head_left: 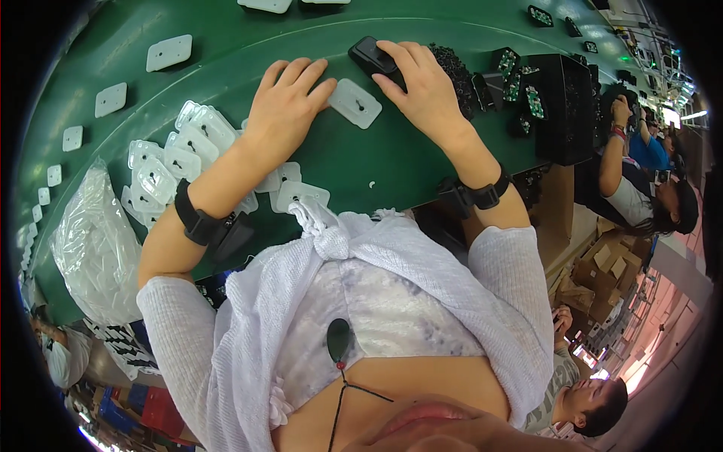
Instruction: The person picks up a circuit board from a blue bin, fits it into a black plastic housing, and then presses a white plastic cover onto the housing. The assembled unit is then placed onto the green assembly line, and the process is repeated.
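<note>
My left hand [290, 102] lies over the green surface with its fingers stretched out. Its thumb tip is at the left edge of a rounded white plastic plate [356, 104] with a dark keyhole-shaped mark in its middle. My right hand [425, 84] has its index finger and thumb on a small black plastic housing [372, 56], just beyond the white plate. The underside of the housing is hidden. Beside my left forearm lies a loose pile of similar white plates [188, 154], partly covered by that arm.
A clear plastic bag [94, 245] lies at the left. More white plates [169, 53] are spaced along the green table [248, 30]. Small black parts [452, 71] are heaped right of my right hand, near circuit boards [510, 83] and a black box [561, 109]. Other people are at the right.
</note>
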A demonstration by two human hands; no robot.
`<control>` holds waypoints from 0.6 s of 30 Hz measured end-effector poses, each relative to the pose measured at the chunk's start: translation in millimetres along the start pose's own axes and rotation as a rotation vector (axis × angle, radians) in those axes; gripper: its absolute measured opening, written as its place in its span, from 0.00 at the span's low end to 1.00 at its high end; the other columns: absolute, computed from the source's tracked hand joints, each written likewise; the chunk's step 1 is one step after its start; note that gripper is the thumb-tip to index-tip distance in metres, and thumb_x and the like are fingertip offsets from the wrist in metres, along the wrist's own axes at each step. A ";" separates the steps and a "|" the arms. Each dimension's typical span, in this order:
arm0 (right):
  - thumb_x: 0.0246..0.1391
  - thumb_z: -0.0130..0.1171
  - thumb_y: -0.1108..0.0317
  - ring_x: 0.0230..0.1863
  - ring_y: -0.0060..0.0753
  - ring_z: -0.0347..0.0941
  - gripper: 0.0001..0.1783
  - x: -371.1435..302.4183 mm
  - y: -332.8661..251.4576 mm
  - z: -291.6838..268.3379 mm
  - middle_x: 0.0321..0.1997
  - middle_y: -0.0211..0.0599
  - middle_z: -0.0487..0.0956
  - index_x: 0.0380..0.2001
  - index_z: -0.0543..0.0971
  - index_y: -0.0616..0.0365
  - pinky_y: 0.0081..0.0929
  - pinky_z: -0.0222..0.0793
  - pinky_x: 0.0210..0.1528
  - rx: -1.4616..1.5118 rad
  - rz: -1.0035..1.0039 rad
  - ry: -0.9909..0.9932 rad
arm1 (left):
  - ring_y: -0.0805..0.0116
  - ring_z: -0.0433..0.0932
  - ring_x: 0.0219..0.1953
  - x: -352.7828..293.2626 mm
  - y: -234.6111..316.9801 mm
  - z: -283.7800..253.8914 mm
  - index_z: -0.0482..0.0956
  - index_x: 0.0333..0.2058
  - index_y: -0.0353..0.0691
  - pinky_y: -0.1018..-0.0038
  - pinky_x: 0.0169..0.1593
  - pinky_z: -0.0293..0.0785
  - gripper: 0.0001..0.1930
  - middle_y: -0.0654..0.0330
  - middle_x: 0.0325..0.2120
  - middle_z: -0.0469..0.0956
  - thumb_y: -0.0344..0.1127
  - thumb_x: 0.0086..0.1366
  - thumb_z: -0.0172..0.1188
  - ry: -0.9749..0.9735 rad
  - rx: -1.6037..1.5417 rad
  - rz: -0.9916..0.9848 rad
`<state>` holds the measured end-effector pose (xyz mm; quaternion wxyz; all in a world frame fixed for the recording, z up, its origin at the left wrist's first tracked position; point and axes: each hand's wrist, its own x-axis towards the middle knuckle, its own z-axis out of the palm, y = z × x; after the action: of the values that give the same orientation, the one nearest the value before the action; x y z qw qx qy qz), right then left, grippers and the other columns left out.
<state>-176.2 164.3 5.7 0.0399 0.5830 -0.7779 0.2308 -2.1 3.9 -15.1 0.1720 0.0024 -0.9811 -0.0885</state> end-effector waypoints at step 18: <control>0.47 0.64 0.78 0.50 0.41 0.75 0.21 -24.3 -20.6 -20.0 0.49 0.41 0.78 0.47 0.77 0.59 0.31 0.71 0.52 0.305 0.113 0.187 | 0.58 0.67 0.59 11.6 10.3 18.9 0.70 0.57 0.42 0.62 0.61 0.64 0.29 0.56 0.56 0.71 0.22 0.54 0.58 0.143 -0.497 -0.132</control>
<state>-153.6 189.6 21.9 0.0104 0.5135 -0.7585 0.4012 -19.1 16.9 -26.9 0.2299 0.0303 -0.9124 -0.3374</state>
